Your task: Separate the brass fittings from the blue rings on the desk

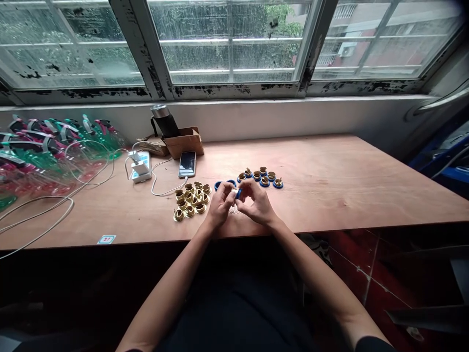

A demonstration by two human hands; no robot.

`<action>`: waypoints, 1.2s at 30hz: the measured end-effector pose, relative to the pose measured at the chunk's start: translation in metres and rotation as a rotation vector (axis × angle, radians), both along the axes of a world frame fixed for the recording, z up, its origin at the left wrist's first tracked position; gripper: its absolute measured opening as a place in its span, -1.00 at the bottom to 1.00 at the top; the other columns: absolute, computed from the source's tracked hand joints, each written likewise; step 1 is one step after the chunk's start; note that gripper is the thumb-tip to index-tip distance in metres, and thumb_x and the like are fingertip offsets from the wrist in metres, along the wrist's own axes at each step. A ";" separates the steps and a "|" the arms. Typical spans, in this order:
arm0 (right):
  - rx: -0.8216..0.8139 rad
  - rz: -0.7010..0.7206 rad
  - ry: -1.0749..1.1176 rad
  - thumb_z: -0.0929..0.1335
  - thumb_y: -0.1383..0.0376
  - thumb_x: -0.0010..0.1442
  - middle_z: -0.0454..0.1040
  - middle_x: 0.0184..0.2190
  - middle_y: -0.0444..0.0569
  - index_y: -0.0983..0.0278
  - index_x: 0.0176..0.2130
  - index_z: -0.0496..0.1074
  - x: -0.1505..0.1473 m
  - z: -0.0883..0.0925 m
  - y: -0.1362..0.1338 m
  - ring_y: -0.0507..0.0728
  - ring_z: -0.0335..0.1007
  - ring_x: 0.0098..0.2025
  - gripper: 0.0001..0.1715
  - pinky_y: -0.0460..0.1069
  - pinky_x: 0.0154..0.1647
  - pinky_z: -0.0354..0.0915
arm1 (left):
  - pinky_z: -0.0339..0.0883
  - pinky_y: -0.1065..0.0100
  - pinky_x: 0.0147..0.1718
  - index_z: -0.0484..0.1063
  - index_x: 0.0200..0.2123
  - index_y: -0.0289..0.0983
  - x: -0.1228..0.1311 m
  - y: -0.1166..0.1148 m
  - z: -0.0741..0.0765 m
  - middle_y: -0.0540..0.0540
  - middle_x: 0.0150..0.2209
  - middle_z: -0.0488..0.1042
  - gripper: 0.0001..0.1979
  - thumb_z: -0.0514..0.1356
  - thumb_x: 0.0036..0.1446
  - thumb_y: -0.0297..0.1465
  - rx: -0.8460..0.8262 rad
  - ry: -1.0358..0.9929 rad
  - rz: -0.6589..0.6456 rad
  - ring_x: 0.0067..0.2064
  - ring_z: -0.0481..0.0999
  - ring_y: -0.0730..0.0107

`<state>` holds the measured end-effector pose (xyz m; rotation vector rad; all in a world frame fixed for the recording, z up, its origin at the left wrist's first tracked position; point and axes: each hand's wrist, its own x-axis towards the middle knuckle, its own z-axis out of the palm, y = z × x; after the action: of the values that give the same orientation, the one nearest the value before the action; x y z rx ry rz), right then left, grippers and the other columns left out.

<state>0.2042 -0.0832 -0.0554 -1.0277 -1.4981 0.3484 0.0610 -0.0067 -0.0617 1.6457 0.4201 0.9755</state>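
The left hand [220,205] is pinching a small pale piece [233,196], and the right hand [258,203] is closing its fingertips on a blue ring [238,193] just beside it, both hands meeting mid-bench [330,195] – brass cups [190,200] are lying just left.

Both grips are bare hands, the right grip [220,205] and the left grip [258,203], each with five slender fingers. Bare forearms [172,288] run back from them toward the lower corners of the view. Well behind the grips, a dark top [234,313] sits in shadow, too dim to show any marking or seam. Its black left sleeve [373,343] and right sleeve [134,350] just show at the bottom edge
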 end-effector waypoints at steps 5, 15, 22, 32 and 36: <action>-0.025 -0.078 0.055 0.46 0.36 0.10 0.41 -0.31 -0.16 0.16 -0.02 0.31 -0.006 0.002 -0.003 0.06 0.40 -0.36 -0.54 0.00 -0.31 0.42 | 0.35 0.39 -0.30 0.32 -0.11 -0.23 -0.001 -0.001 0.011 -0.04 -0.23 0.40 -0.66 0.24 0.29 -0.10 -0.020 -0.038 -0.015 -0.29 0.43 0.43; -0.059 -0.024 0.146 0.42 0.31 0.21 0.38 -0.36 -0.18 0.12 -0.05 0.26 -0.020 0.006 -0.005 0.06 0.37 -0.43 -0.65 -0.03 -0.42 0.40 | 0.34 0.40 -0.39 0.34 -0.22 -0.24 -0.012 -0.009 0.035 0.02 -0.38 0.40 -0.62 0.36 0.16 -0.10 -0.193 -0.025 -0.099 -0.39 0.45 0.43; -0.031 -0.017 0.127 0.44 0.28 0.26 0.46 -0.35 -0.12 0.12 0.00 0.36 -0.017 0.011 -0.002 0.12 0.47 -0.36 -0.67 0.06 -0.29 0.48 | 0.33 0.41 -0.39 0.35 -0.24 -0.25 -0.018 -0.004 0.040 0.03 -0.42 0.42 -0.59 0.44 0.09 -0.14 -0.308 -0.058 -0.148 -0.43 0.42 0.48; -0.129 0.222 0.239 0.44 0.14 0.29 0.57 -0.21 -0.03 0.17 0.04 0.46 -0.003 0.029 0.026 0.12 0.52 -0.28 -0.65 0.05 -0.25 0.50 | 0.49 0.34 -0.21 0.49 -0.11 -0.27 -0.042 0.019 0.044 -0.12 -0.22 0.57 -0.71 0.37 0.19 -0.24 -0.516 -0.112 -0.253 -0.26 0.60 0.37; -0.128 0.056 0.152 0.44 0.08 0.29 0.58 -0.17 -0.02 0.19 0.07 0.47 0.010 0.037 0.043 0.11 0.49 -0.29 -0.58 0.04 -0.24 0.47 | 0.54 0.36 -0.14 0.49 -0.04 -0.29 -0.052 0.029 0.046 -0.16 -0.15 0.61 -0.66 0.40 0.18 -0.28 -0.628 -0.174 -0.208 -0.19 0.63 0.36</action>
<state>0.2145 -0.0398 -0.0185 -1.0376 -1.3837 0.5560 0.0091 0.0227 -0.0152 1.0057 0.3779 0.7244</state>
